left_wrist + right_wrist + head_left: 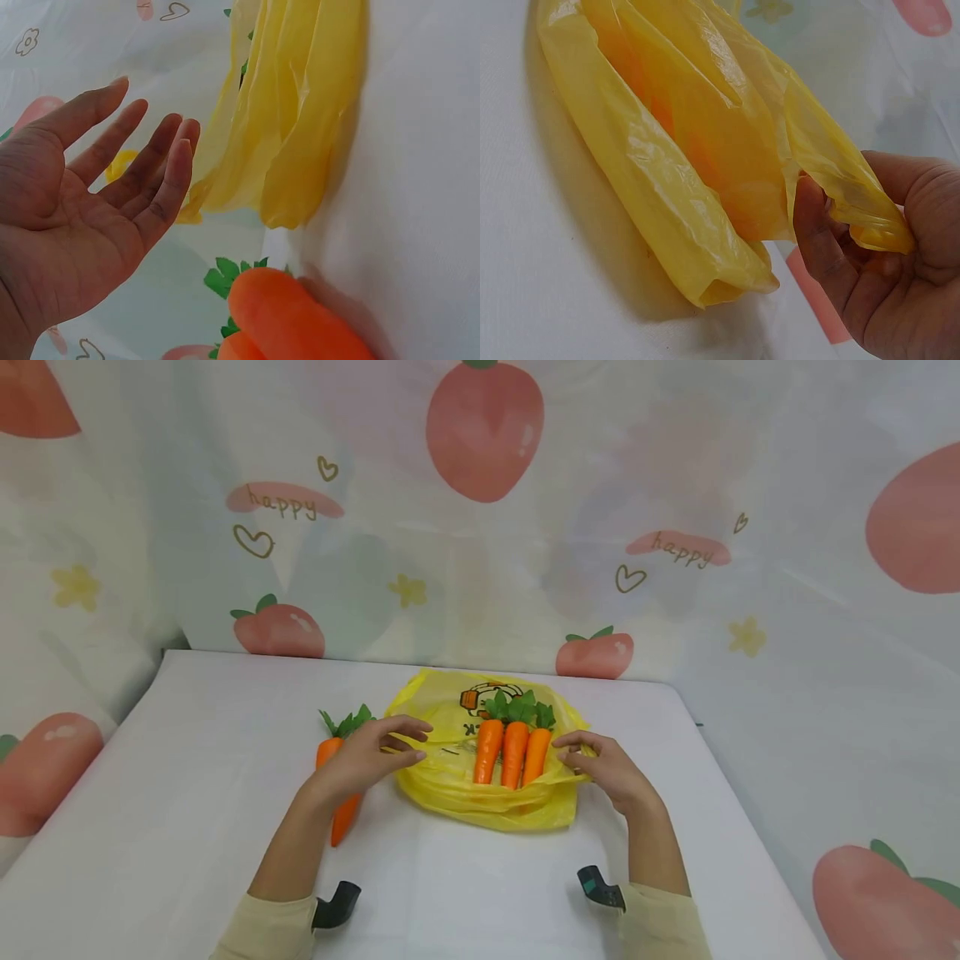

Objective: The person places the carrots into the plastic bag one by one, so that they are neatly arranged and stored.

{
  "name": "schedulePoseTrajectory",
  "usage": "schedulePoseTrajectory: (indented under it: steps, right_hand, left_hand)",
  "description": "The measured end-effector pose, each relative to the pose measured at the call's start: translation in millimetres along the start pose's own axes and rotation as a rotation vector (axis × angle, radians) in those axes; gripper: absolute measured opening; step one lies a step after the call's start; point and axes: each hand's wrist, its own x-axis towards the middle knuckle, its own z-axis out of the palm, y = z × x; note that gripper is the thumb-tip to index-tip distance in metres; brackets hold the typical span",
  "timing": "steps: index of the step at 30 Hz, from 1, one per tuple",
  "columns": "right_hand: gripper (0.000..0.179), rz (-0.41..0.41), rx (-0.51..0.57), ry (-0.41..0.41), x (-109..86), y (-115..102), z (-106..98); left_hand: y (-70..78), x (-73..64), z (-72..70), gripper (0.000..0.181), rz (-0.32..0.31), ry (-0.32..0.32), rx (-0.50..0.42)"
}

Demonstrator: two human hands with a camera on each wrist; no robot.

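A yellow plastic bag point(442, 789) lies on the table with its mouth spread towards me. Three orange carrots with green leafy tops, one of them the middle carrot point(514, 752), sit side by side at its opening, lower ends behind the front rim. My right hand point(611, 768) pinches the bag's right edge between thumb and curled fingers; in the right wrist view the yellow film point(847, 187) passes between them. Nothing is in my left hand point(371, 756), its fingers loosely spread beside the bag's left side. Under that forearm lie more carrots point(345, 821), partly hidden; the left wrist view shows two orange ends point(292, 315).
A white cloth covers the table point(465, 893). Behind it and at both sides hangs a pale curtain point(480, 577) printed with peaches, stars and hearts. A black wrist mount point(337, 904) juts from the left sleeve, another mount point(598, 887) from the right.
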Motion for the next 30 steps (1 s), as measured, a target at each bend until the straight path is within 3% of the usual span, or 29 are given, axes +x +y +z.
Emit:
schedulePoseTrajectory:
  steps: [5, 18, 30]
  right_hand:
    - [0.028, 0.012, 0.005, 0.001, -0.6, -1.1, 0.0]
    - [0.028, 0.037, 0.010, 0.006, -0.6, -0.8, -0.2]
    - [0.029, 0.023, 0.014, 0.006, -0.6, 0.8, -3.1]
  left_hand:
    - [1.5, -6.7, -8.2, 0.035, 0.035, -0.011, 0.008]
    - [-6.2, -27.7, -37.6, 0.032, -0.015, 0.066, 0.037]
    - [-20.6, -37.7, -59.6, 0.036, -0.061, 0.112, 0.086]
